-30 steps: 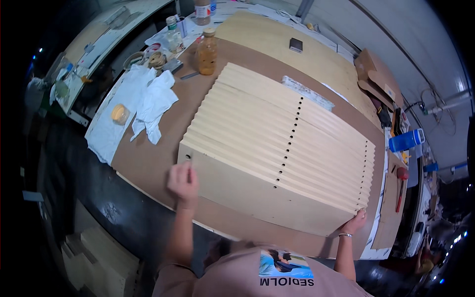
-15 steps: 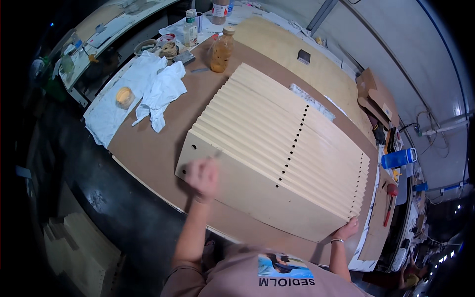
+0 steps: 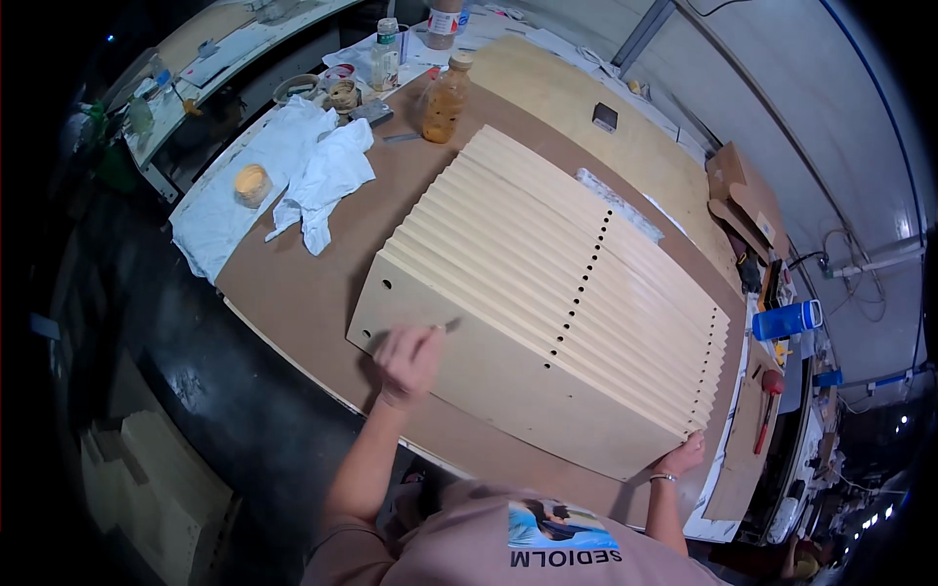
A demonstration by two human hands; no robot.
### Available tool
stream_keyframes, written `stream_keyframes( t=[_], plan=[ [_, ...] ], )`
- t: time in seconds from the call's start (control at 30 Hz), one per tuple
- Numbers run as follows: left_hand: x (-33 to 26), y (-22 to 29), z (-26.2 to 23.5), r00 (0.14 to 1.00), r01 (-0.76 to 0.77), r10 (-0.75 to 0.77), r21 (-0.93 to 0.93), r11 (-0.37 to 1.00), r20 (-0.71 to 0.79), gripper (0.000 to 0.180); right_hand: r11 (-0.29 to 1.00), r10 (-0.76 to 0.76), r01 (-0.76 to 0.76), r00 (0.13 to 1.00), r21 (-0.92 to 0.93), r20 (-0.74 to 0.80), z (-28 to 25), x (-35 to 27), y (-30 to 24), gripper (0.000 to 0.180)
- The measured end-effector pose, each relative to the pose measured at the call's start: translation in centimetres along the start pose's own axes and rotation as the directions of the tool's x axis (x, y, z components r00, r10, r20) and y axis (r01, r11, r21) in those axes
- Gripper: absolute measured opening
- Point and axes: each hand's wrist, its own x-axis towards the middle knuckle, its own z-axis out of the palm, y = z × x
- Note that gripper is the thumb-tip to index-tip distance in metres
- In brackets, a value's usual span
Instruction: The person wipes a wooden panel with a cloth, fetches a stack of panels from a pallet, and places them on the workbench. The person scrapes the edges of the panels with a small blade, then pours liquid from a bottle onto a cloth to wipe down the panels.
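Several pale wooden boards (image 3: 576,264) with rows of small holes lie fanned in overlapping steps on the brown worktop (image 3: 293,293). My left hand (image 3: 408,359) rests on the nearest board (image 3: 489,386) toward its left end. It pinches a thin stick-like tool (image 3: 449,323) whose tip touches the board's face. My right hand (image 3: 680,456) grips the same board's right end at the near corner, a bracelet on its wrist.
White cloths (image 3: 318,176) and a round yellowish pad (image 3: 252,184) lie at the left. An amber bottle (image 3: 446,96) and small bowls (image 3: 342,95) stand behind them. A plywood sheet (image 3: 572,98) carries a dark block (image 3: 605,117). A blue cup (image 3: 788,319) and a red-handled tool (image 3: 767,405) sit at the right.
My left hand has slid rightward along the nearest board from its left corner. My right hand stays at the board's right end.
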Motion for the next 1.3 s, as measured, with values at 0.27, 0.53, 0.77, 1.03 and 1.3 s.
stream_keyframes(
  t=[0.27, 0.53, 0.77, 1.03, 1.3],
  plan=[
    [0.9, -0.1, 0.1, 0.979, -0.159, 0.187, 0.279, 0.947, -0.077, 0.009, 0.997, -0.056, 0.055, 0.998, -0.053, -0.026, 0.4, -0.5, -0.5, 0.034],
    [3.4, 1.8, 0.7, 0.989, -0.083, 0.098, 0.131, 0.988, -0.114, 0.007, 0.991, -0.088, 0.089, 0.996, -0.104, 0.018, -0.2, -0.3, -0.6, 0.032],
    [-6.5, 8.8, 3.9, 0.824, -0.493, 0.541, -0.257, 0.831, 0.171, 0.010, 1.000, 0.016, -0.016, 1.000, -0.013, 0.014, -0.3, -0.4, -0.3, 0.030],
    [-3.3, 1.8, 1.5, 0.994, 0.019, -0.040, 0.198, 0.980, 0.104, 0.015, 0.986, -0.106, 0.104, 0.994, -0.127, -0.009, 0.1, -0.3, -0.5, 0.034],
    [-7.5, 0.3, 0.2, 0.962, 0.182, -0.213, 0.182, 0.966, 0.168, 0.009, 0.991, -0.075, 0.072, 0.997, -0.112, -0.022, -0.2, -0.3, -0.8, 0.033]
  ],
)
